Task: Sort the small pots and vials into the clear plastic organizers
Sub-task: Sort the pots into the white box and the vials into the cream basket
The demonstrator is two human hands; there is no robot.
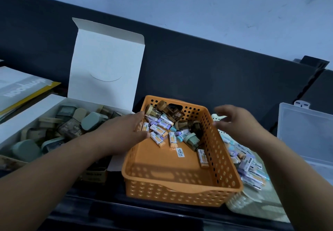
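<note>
An orange perforated basket [180,182] sits tilted in the middle. At its far end lie several small labelled vials [158,131] and brown and green pots [167,110]. My left hand [122,133] grips the basket's left wall, with the thumb tip over the rim. Just past the basket's right rim hovers my right hand [236,122], blurred, its fingers loosely spread and holding nothing. More vials [250,166] fill a white perforated basket [239,203] to the right, partly under the orange one. A clear plastic organizer [306,131] stands at the far right.
A white cardboard box [32,112] with its lid raised holds several green, beige and brown pots on the left. Booklets [19,88] lie behind it. A dark panel runs along the back, and a small brown carton [93,175] sits under my left forearm.
</note>
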